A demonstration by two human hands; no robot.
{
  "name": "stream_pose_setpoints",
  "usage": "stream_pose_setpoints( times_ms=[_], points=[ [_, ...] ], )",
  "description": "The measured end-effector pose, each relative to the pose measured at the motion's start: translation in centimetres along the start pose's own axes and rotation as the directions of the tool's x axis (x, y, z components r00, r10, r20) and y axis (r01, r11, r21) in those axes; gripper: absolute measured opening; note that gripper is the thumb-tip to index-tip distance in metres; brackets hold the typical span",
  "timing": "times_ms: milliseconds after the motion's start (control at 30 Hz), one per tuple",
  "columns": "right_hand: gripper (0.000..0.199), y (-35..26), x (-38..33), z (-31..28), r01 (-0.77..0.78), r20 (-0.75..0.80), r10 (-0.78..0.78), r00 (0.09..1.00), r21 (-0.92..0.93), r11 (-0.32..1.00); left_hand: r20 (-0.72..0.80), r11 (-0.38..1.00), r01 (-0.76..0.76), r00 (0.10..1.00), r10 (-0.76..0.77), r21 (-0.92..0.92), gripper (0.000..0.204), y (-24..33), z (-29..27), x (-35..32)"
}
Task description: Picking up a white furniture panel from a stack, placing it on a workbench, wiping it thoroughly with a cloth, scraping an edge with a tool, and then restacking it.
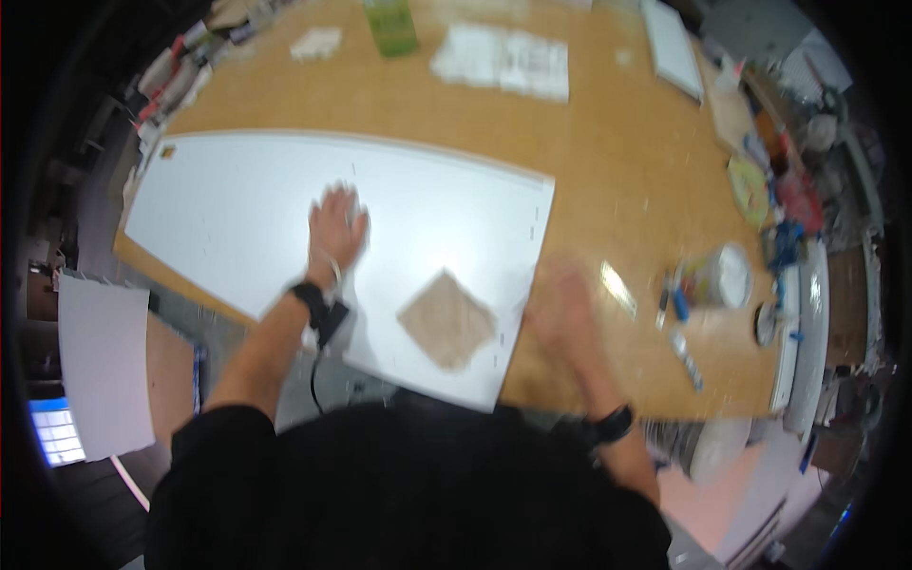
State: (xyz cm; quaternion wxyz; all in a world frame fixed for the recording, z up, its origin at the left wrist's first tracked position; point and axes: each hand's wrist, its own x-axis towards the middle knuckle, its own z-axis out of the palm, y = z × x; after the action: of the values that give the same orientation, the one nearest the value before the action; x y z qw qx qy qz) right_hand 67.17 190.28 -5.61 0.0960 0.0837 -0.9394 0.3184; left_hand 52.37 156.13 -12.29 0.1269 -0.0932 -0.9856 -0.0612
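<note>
A large white panel (218, 190) with a slightly curved far edge lies on the tan worktable (608, 142). My left hand (337, 228) rests palm down on the middle of the panel, fingers stretched out, with nothing visibly held. On the panel's right part lies a tan, roughly square sheet (446, 321), turned cornerwise; its material is unclear. Just beyond the panel's right edge, over the table, my right hand (565, 304) is smeared by motion, so its fingers cannot be made out. Short dark marks run along that edge.
On the right stand a white tub (719, 277), a blue-and-white marker-like item (678, 302) and a small tube (686, 361). Wrinkled white paper (502, 62), a green item (389, 27) and a white board (672, 47) lie at the far side. Clutter lines the right edge.
</note>
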Motion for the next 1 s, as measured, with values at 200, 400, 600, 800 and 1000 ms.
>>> stream_pose_setpoints(
  times_ms=[200,400,600,800,1000],
  points=[
    [0.084,-5.6,-0.5,11.1,0.107,0.289,-0.073,0.954,-0.103,0.989,0.125,0.977,0.072,0.991,-0.047,-0.202,0.049,2.1,0.1,-0.9],
    [0.068,-0.6,3.6,10.2,-0.147,0.020,0.161,0.987,-0.314,0.938,0.124,0.966,0.083,0.991,-0.054,-0.247,0.049,1.8,-1.5,-0.8],
    [0.065,0.8,7.0,12.5,-0.359,-0.248,0.275,0.929,-0.416,0.836,0.098,0.959,0.060,0.995,-0.034,-0.278,0.045,1.5,-0.8,0.2],
    [0.067,-6.8,12.2,17.5,0.047,-0.040,-0.061,0.997,-0.276,0.960,0.146,0.923,0.101,0.988,-0.049,-0.372,0.041,1.1,-1.2,0.5],
    [0.064,-3.3,19.7,17.3,-0.050,-0.066,0.033,0.997,-0.263,0.963,0.158,0.937,0.104,0.986,-0.053,-0.334,0.042,1.3,-0.9,0.1]
  ],
)
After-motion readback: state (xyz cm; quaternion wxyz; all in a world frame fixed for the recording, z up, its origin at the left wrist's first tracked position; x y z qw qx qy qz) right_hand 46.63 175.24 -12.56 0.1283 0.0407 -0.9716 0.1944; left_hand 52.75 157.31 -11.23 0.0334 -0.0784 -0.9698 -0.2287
